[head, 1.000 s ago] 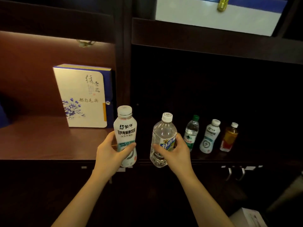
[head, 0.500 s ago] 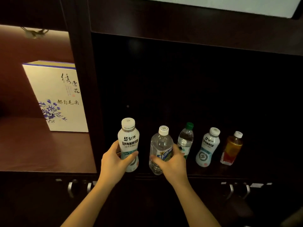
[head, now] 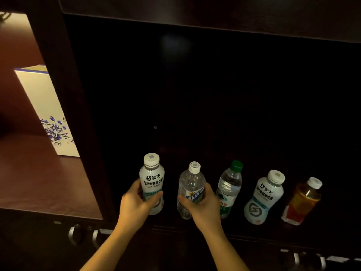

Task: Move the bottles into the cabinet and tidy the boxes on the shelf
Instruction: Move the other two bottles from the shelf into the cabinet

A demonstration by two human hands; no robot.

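Your L hand grips the white bottle, R hand the clear bottle, both upright to join the row just right of R hand.

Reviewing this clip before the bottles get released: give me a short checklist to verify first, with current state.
1. Left hand grip on the white drink bottle: fingers wrapped round it, ok.
2. Right hand grip on the clear water bottle: ok.
3. Both held bottles upright, caps on: ok.
4. Gap to the green-capped bottle: right hand sits very close beside it, cannot tell if touching.
5. Held bottles' bases resting on the dark shelf: cannot tell, too dark.
6. Second white bottle and amber bottle standing clear to the right: ok.
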